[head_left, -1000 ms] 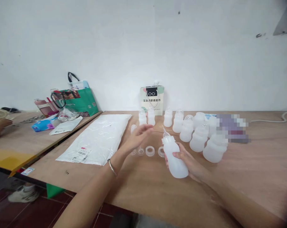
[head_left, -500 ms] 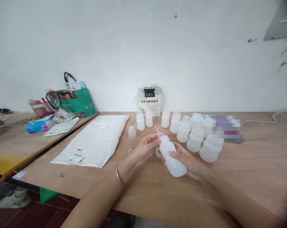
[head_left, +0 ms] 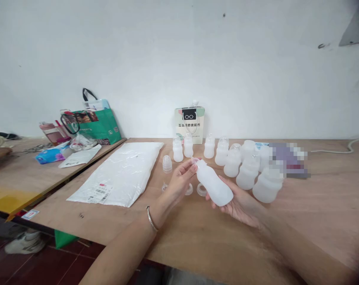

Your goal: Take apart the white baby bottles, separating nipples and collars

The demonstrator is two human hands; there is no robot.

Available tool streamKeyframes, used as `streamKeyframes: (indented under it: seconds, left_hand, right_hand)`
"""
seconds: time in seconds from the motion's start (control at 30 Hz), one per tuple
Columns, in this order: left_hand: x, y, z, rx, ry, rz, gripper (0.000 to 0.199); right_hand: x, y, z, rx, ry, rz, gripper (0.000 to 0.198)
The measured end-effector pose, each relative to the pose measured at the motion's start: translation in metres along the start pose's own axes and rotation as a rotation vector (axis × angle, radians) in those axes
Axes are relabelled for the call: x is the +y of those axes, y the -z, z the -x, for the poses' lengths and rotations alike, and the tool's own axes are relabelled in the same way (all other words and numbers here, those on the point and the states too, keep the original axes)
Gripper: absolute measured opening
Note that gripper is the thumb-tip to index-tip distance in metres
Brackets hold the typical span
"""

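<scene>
A frosted white baby bottle (head_left: pixel 214 184) lies tilted in my right hand (head_left: pixel 241 204), its base towards me on the right and its neck up to the left. The fingers of that hand pass beneath the body. At the neck, my left hand (head_left: pixel 183 176) pinches a clear, pointed silicone teat (head_left: pixel 194 160) between thumb and fingers, against the bottle mouth. Whether the teat is seated is hidden. Behind my left hand are a clear teat (head_left: pixel 164 187), a collar ring (head_left: pixel 188 190) and another collar ring (head_left: pixel 202 190). Stacked clear caps (head_left: pixel 167 164) stand farther back.
Several capped bottles (head_left: pixel 232 161) stand in a curve from the middle to the right. A white plastic mailer (head_left: pixel 120 170) lies at left. Against the wall stands a paper bag (head_left: pixel 189 126). A green bag (head_left: pixel 105 126) and tissue pack (head_left: pixel 51 153) occupy the left table.
My right thumb has come off the bottle's upper side, and the bottle now rests lower across the fingers, tilted flatter. The left hand keeps its pinch at the neck. The view has shifted slightly.
</scene>
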State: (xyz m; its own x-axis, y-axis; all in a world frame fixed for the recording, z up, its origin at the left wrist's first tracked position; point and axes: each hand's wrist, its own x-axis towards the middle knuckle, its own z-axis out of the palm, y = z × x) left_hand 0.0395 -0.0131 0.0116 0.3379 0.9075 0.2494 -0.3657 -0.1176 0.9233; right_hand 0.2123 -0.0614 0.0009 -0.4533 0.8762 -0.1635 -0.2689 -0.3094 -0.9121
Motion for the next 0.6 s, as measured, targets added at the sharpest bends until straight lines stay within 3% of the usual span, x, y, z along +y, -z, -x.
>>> streamKeyframes:
  seconds: [0.1,0.17,0.23,0.37,0.5,0.6]
  left_hand:
    - [-0.001,0.001,-0.001,0.020,-0.039,0.028,0.034]
    - [-0.002,0.001,-0.001,0.020,-0.046,0.037,0.034]
    - [-0.003,0.002,-0.001,0.019,-0.046,0.046,0.032]
    - [-0.001,0.001,0.000,0.027,-0.050,0.034,0.031]
    - [0.002,-0.003,0.004,0.062,-0.041,-0.018,0.031]
    - [0.002,0.003,0.003,0.221,-0.096,0.045,0.028]
  right_hand:
    - [0.007,-0.001,-0.002,0.102,0.154,-0.135,0.042]
    - [0.011,-0.001,-0.004,0.037,0.086,-0.183,0.051]
    - [0.013,-0.001,-0.004,0.004,0.026,-0.130,0.053]
    - [0.015,-0.003,-0.004,0.167,0.210,0.058,0.047]
    - [0.014,-0.003,-0.005,0.155,0.257,0.522,0.043]
    - [0.009,0.002,-0.001,0.480,0.601,1.098,0.040]
